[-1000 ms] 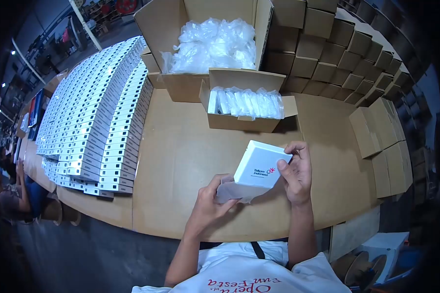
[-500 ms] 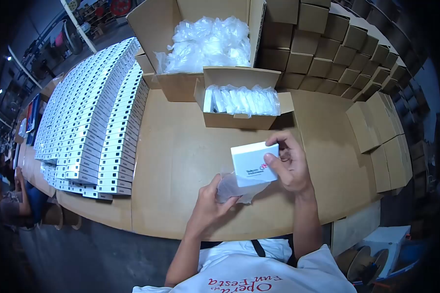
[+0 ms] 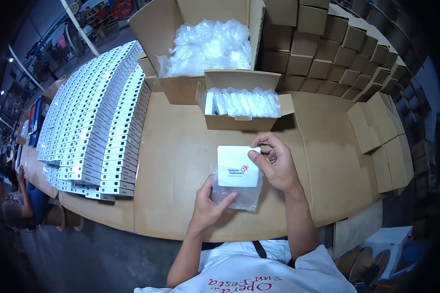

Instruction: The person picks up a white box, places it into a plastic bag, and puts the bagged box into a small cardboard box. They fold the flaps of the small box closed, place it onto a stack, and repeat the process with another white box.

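Observation:
A flat white square box (image 3: 238, 163) with a small red logo and dark print faces up over the table. My right hand (image 3: 275, 163) pinches its upper right corner between thumb and fingers. Its lower part sits in the mouth of a clear plastic bag (image 3: 247, 198), which my left hand (image 3: 211, 202) holds at the left and lower edge. Beyond my hands stands an open small carton (image 3: 239, 123) with a row of plastic-wrapped flat items (image 3: 244, 102).
Behind is a large open carton (image 3: 183, 90) full of clear plastic bags (image 3: 210, 46). White boxes (image 3: 90, 117) are stacked high at the left, brown cartons (image 3: 303, 63) at the back right, more cartons (image 3: 393, 146) at the right. A person (image 3: 22, 200) is at the far left.
The white box has moved left and turned more upright in view, its lower part now in the bag. Both hands have shifted slightly, the right one leftward.

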A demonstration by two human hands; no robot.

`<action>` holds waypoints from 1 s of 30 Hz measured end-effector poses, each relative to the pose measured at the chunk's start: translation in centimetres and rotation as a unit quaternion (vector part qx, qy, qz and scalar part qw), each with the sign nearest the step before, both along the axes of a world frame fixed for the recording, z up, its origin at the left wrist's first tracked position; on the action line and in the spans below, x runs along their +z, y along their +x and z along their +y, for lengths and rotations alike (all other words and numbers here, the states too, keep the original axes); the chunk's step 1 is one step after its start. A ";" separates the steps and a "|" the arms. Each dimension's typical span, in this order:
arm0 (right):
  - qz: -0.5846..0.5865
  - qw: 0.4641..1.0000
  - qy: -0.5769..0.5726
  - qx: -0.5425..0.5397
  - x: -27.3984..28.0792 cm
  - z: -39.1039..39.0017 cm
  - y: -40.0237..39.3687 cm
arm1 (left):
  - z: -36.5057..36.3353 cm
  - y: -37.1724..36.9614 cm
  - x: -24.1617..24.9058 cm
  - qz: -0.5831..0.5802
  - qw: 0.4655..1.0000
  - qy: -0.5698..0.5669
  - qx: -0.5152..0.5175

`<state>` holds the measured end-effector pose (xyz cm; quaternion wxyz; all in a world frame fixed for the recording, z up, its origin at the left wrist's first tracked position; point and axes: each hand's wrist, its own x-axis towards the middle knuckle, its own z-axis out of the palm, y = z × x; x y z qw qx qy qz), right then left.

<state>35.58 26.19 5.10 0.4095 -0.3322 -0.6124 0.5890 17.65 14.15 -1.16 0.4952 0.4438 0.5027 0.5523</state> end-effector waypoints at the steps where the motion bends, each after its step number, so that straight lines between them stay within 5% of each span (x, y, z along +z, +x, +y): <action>1: -0.005 1.000 0.007 -0.005 -0.2 0.0 -0.1 | -0.1 0.0 0.0 -0.031 0.999 -0.009 -0.005; 7: -0.059 0.998 -0.012 0.033 -1.0 0.2 0.6 | -0.1 -0.1 -2.0 -0.102 0.994 -0.009 0.038; 14: 0.115 0.986 -0.124 -0.001 -4.4 -3.6 2.6 | 1.3 0.0 -3.1 -0.110 0.989 0.012 0.096; 25: 0.093 0.991 -0.005 -0.091 -5.4 -4.4 2.8 | 2.3 -0.6 -0.6 0.057 0.996 0.000 0.071; 30: 0.117 0.989 0.039 -0.086 -5.4 -3.9 2.5 | 2.8 0.2 0.0 0.031 0.992 0.056 0.105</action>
